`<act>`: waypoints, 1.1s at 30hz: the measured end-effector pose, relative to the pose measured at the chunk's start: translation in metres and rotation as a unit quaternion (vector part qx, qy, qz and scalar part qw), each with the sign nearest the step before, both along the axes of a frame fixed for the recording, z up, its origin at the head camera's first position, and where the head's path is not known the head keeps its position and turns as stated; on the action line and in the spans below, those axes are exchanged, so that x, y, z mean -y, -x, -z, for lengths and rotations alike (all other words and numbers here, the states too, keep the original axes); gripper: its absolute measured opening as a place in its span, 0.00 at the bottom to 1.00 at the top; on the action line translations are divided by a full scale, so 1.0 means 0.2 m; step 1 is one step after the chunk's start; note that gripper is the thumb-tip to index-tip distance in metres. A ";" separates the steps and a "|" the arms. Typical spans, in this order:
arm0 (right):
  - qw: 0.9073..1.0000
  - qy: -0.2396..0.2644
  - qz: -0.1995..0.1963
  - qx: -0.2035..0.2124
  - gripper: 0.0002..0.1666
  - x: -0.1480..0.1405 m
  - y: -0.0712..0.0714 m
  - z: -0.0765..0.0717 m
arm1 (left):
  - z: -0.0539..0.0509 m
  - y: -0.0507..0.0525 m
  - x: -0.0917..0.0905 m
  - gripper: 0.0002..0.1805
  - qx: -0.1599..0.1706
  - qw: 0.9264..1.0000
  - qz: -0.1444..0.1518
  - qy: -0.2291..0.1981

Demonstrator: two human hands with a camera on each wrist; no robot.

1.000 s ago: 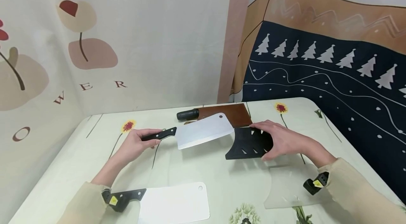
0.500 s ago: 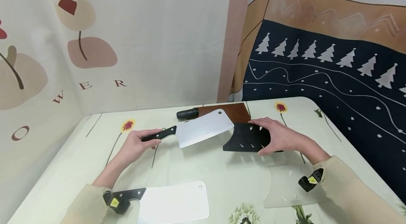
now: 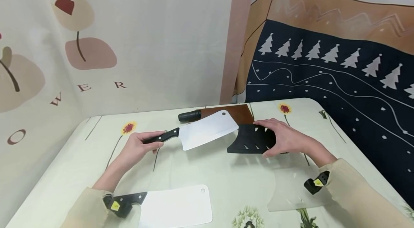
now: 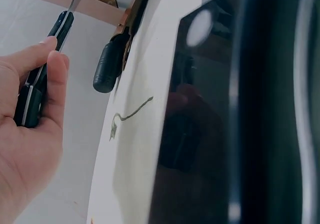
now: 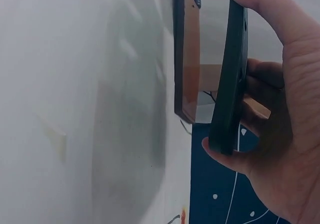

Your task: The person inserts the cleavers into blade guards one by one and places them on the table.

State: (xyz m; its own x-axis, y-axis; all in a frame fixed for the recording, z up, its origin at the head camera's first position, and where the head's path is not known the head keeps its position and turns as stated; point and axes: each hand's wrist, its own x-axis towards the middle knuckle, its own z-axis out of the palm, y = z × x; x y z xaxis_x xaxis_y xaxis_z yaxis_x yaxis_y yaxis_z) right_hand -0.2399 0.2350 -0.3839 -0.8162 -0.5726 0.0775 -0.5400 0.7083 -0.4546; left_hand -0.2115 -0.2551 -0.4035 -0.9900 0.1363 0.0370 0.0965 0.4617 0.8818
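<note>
Separately held: cleaver [image 3: 208,130] left, sheath [image 3: 250,140] right

Hands well apart. My left hand [image 3: 136,147] gripped the cleaver by its black handle, fingers and thumb curled around it; the blade was raised over the table [image 3: 194,170], slanting up to the right. My right hand [image 3: 286,137] clamped the black sheath by opposite edges, also above the table. In the head view the blade's far corner met the sheath's curved edge; whether they touched, I could not tell. Nearer me, a second cleaver [image 3: 176,206] lay flat, its handle partly behind the left wrist camera [image 3: 121,207]. A clear sheath [image 3: 291,188] lay partly behind my right sleeve [image 3: 359,188]. Beyond the blade lay a brown slab [image 3: 239,113] with a black handle.
</note>
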 end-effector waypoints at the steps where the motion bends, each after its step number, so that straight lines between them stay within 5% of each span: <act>1: 1.000 0.000 0.000 0.000 0.57 0.00 0.00 0.00 | 0.00 0.00 0.00 0.25 0.003 1.000 0.000 -0.001; 14: 1.000 0.006 0.002 -0.003 0.56 -0.01 -0.01 0.02 | -0.02 -0.01 0.00 0.26 0.028 0.998 0.037 -0.030; 33: 1.000 -0.007 -0.008 -0.011 0.55 -0.02 -0.01 0.01 | -0.06 0.00 0.04 0.27 0.034 0.996 0.081 -0.018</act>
